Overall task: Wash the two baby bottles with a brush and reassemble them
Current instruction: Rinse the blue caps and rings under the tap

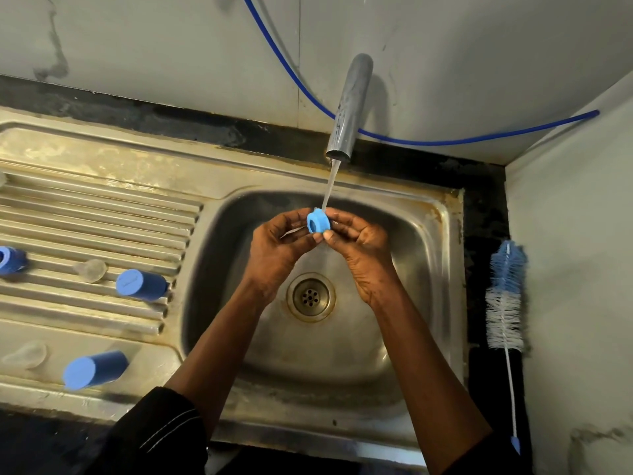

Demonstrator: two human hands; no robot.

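Stainless steel, stained and yellowed, makes up the sink [102, 159], which has a ribbed drainboard on its left and a basin on its right. It is set into a dark counter [486, 207] in the corner of a scuffed pale wall [171, 46], along which a blue hose [445, 142] droops. A grey tap [349, 108] runs a thin stream into the basin. The bottle brush [506, 303] lies on the counter past the sink's right edge, well apart from the hands. Two blue bottle bodies [142, 284] [96, 370] lie on their sides on the drainboard. Over the basin's middle the left hand [274, 245] and right hand [363, 248] each pinch the blue screw ring [318, 222] between thumb and fingertips, right under the stream. This looks like the rinsing step. It would go best with the ring turned slowly so water runs through its threads and centre hole, and held firmly, since wet plastic slips. A second ring [12, 260] sits at the drainboard's left edge, and two clear teats [90, 270] [25, 354] lie near the bottles.
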